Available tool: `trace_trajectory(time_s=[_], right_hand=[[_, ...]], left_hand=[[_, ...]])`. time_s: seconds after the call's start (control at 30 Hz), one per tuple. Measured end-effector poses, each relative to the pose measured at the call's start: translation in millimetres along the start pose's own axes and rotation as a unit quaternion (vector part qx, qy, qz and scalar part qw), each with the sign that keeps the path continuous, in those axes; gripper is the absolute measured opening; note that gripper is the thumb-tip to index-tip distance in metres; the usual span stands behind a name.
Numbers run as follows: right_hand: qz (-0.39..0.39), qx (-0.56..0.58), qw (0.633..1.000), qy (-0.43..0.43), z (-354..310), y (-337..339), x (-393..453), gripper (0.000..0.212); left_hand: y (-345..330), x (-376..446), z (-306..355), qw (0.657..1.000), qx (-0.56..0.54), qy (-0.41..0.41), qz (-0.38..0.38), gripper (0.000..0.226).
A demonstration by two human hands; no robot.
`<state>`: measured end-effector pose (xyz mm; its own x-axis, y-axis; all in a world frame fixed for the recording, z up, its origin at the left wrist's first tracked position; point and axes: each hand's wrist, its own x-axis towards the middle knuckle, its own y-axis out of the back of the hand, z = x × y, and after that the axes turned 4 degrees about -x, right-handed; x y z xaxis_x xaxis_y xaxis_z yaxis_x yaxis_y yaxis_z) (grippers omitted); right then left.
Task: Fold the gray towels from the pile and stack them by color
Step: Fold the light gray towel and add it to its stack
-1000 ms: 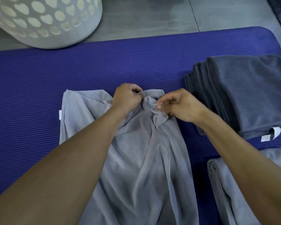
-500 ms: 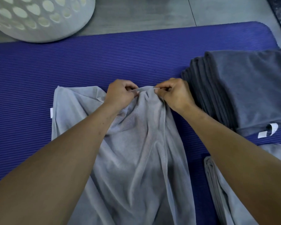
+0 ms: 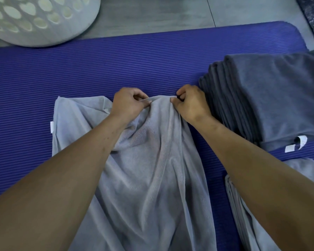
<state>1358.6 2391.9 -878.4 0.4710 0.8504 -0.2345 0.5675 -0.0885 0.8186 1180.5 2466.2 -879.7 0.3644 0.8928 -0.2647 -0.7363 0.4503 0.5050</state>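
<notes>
A light gray towel [image 3: 149,169] lies rumpled on a ribbed purple mat [image 3: 116,66]. The left hand [image 3: 129,104] and right hand [image 3: 190,104] each pinch its far edge, a short span apart. A dark gray folded stack [image 3: 272,98] sits right, a light gray folded stack [image 3: 312,171] nearer, a white perforated basket [image 3: 40,20] far left.

The light gray towel [image 3: 152,178] was thin, soft cloth with a fine looped weave and a faint sheen along its creases. The stack of dark gray towels [image 3: 272,95] looked thicker, plush and matt. The purple mat [image 3: 116,66] was ribbed foam, dull in finish. The white basket [image 3: 43,20] was smooth, perforated plastic. The floor [image 3: 152,13] was matt gray tile with a faint grain.
</notes>
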Motion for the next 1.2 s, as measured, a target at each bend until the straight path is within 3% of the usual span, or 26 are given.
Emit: trace_trajectory(time_s=[0.17, 0.33, 0.5, 0.6, 0.73, 0.8, 0.93, 1.03, 1.2], right_hand=[[-0.077, -0.091, 0.993, -0.009, -14, 12, 3, 0.020], [-0.023, -0.007, 1.000, 0.006, -21, 12, -12, 0.018], [0.009, 0.096, 0.995, 0.035, -59, 8, -32, 0.011], [-0.027, 0.160, 0.986, 0.044, -87, -1, -48, 0.010], [-0.055, 0.165, 0.983, 0.054, -112, -31, -60, 0.010], [-0.060, 0.154, 0.985, 0.048, -118, -47, -63, 0.010], [-0.053, 0.139, 0.988, 0.026, -120, -68, -64, 0.012], [-0.043, 0.124, 0.991, 0.032, -120, -76, -67, 0.013], [-0.028, 0.131, 0.990, 0.054, -117, -77, -74, 0.014]], left_hand=[[4, 0, 4, 0.999, -0.024, 0.026, -0.011, 0.007], [17, -5, 9, 0.998, -0.054, 0.042, -0.010, 0.007], [57, -27, -1, 0.996, -0.044, -0.023, 0.071, 0.012], [96, -53, -16, 0.991, -0.018, -0.041, 0.126, 0.008], [140, -63, -56, 0.974, 0.050, 0.000, 0.220, 0.008], [153, -54, -76, 0.972, 0.078, 0.051, 0.216, 0.015], [162, -34, -84, 0.984, 0.021, 0.113, 0.138, 0.032], [162, -27, -79, 0.988, 0.072, 0.080, 0.110, 0.018], [167, -28, -84, 0.980, 0.094, 0.063, 0.163, 0.005]])
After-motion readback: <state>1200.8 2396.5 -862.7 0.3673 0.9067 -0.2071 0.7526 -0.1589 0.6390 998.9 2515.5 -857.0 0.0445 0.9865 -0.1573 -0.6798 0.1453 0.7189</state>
